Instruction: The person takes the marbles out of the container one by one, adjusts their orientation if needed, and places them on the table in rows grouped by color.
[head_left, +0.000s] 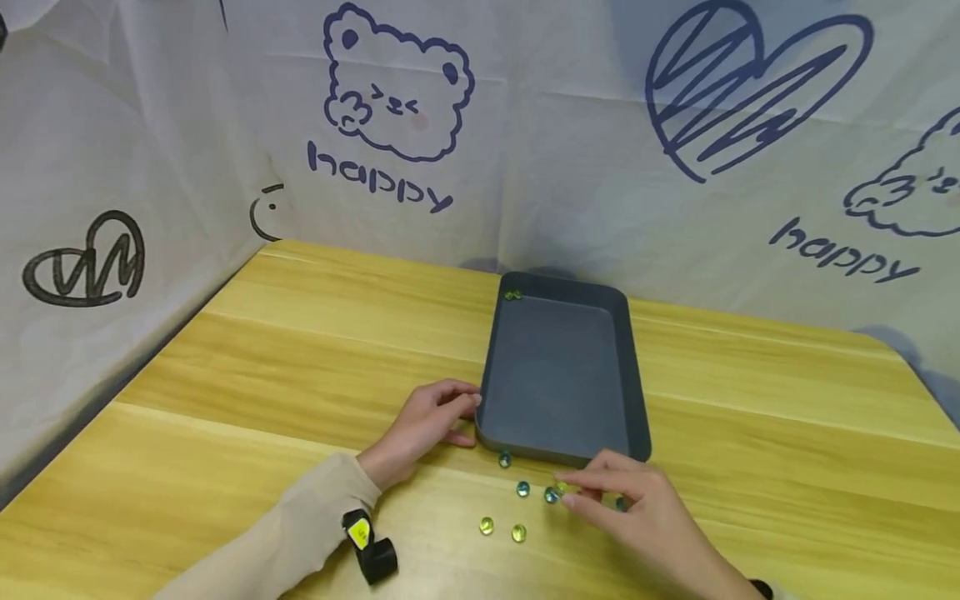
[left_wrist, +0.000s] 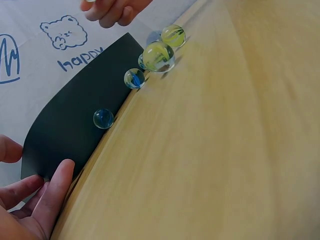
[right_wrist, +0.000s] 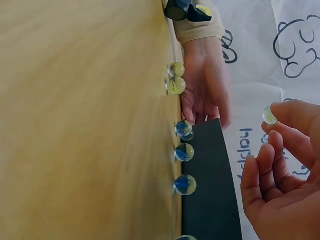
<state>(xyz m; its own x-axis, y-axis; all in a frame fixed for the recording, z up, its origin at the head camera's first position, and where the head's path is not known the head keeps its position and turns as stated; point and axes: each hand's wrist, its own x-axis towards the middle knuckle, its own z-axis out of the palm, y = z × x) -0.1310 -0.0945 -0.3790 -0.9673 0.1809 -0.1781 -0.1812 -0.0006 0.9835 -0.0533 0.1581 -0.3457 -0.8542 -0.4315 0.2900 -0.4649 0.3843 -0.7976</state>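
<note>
Between thumb and index finger, my right hand [head_left: 637,500] pinches a clear yellow marble [right_wrist: 270,115], just in front of a dark grey tray [head_left: 642,417]. My left hand [head_left: 420,425] touches the tray's near left corner with its fingers, which look fairly straight in the left wrist view. Blue marbles lie on the table by the tray's near edge: one blue marble [head_left: 505,459] close to the wall, another [head_left: 522,489] nearer me, others by my right hand. Two yellow marbles, the left one [head_left: 487,526] and the right one [head_left: 519,533], sit closer to me.
Two yellow-green marbles [head_left: 513,295] rest inside the tray's far left corner. The wooden table [head_left: 337,333] ends at white cloth [head_left: 562,167] with printed drawings, behind and to the left. A black device [head_left: 371,550] is strapped to the left wrist.
</note>
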